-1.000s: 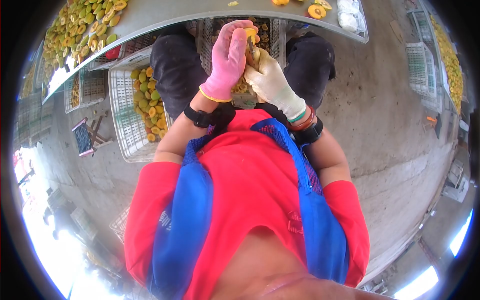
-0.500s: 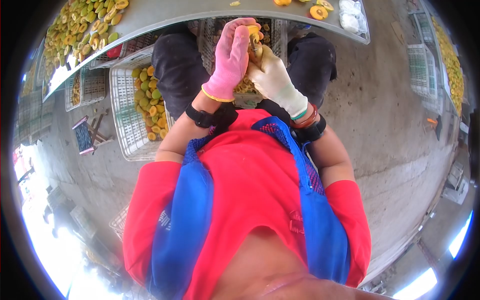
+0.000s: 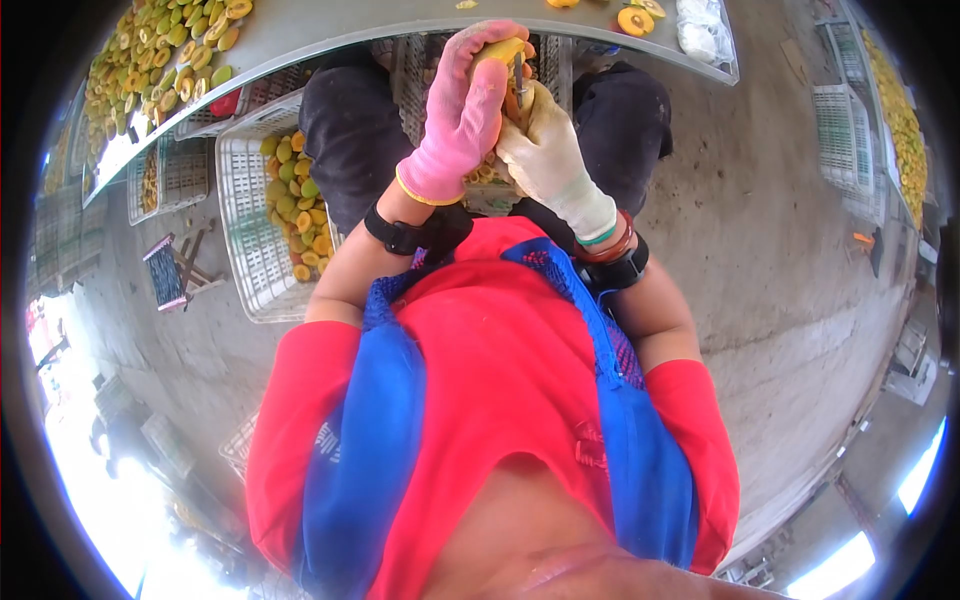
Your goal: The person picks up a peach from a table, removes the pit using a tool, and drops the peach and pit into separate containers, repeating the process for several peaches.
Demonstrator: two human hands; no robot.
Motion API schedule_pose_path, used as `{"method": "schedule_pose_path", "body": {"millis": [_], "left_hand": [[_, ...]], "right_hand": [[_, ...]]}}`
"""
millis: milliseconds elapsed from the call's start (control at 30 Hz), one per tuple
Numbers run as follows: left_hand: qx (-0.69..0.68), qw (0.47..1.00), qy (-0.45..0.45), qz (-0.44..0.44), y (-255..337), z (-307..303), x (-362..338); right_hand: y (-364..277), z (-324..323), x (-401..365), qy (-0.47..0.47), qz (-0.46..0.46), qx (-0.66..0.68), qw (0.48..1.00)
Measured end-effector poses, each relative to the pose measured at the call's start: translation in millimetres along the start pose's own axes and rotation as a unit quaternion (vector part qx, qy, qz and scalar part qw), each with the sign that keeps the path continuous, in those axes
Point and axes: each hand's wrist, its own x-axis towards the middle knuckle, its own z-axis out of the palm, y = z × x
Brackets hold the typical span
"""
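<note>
My left hand (image 3: 453, 125), in a pink glove, is curled around a yellow stone fruit (image 3: 504, 52) over the space between my knees. My right hand (image 3: 556, 155), in a white glove, grips a small knife (image 3: 520, 72). Its narrow dark blade stands against the fruit's right side. Fingers of both gloves hide much of the fruit and the knife's handle. Below the hands, a crate (image 3: 411, 85) between my legs holds cut fruit pieces, partly covered by the gloves.
A metal table (image 3: 330, 22) spans the top, with piled fruit halves (image 3: 165, 60) at left and a white plastic bag (image 3: 703, 35) at right. A white crate (image 3: 240, 200) of fruit halves stands beside my left leg. A small stool (image 3: 178, 270) is farther left.
My left hand has risen slightly, and its fingers have curled from nearly straight to around the fruit. The knife blade now shows higher, against the fruit's side.
</note>
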Motion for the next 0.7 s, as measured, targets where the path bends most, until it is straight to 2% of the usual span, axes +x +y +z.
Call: {"method": "schedule_pose_path", "body": {"millis": [33, 133, 267, 333, 367, 433, 533, 633, 700], "left_hand": [[-0.008, 1.000, 0.000, -0.002, 0, -1, 1], [0.004, 1.000, -0.012, -0.029, 3, -6, 3], [-0.015, 0.997, 0.015, -0.068, 10, -3, 4], [0.043, 0.998, 0.026, -0.037, 2, -4, 5], [0.074, 0.997, 0.032, -0.021, 0, -4, 4], [0.067, 0.997, 0.039, -0.026, 2, -6, 3], [0.055, 0.997, 0.038, -0.048, 6, -3, 3], [-0.004, 0.995, 0.073, -0.067, 7, 4, 7], [-0.049, 0.991, 0.099, -0.074, 9, 12, 10]], "right_hand": [[0, -2, 1, -0.008, -0.007, -0.007, 1.000], [-11, -11, -3, -0.054, 0.064, -0.086, 0.993], [-8, -8, -1, -0.040, -0.005, -0.151, 0.988], [-9, -6, 1, -0.035, -0.052, -0.147, 0.987], [-13, -8, 1, -0.064, 0.033, -0.071, 0.995], [-21, -13, 5, -0.118, 0.198, 0.083, 0.969], [9, -8, 4, -0.078, 0.007, -0.078, 0.994], [-8, -3, 4, -0.005, -0.029, -0.160, 0.987], [-7, 3, 6, 0.040, -0.064, -0.149, 0.986]]}}
